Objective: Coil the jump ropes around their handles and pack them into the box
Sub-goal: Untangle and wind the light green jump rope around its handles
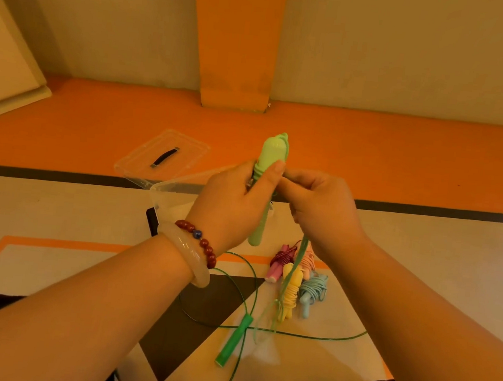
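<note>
Left hand [230, 200] grips the pale green handles [274, 152], fingers curled round them, handles upright in the air just in front of the box [166, 187]. Right hand [323, 207] is beside the handles, fingers pinching the pale green cord [297, 257], which hangs down from that hand to the floor [56, 207]. The clear box sits open on the floor, partly hidden by the left hand. The clear lid [161, 153] lies flat just beyond the box. Nearer the person than the box are four coiled ropes bunched together: red [280, 263], pink [309, 258], yellow [291, 290], blue [312, 290]. Nearer still a dark green handle [233, 340] lies on the floor, its dark green cord [321, 337] loose in wide loops. Left wrist has a bead bracelet [204, 242] and a pale bangle [188, 252].
</note>
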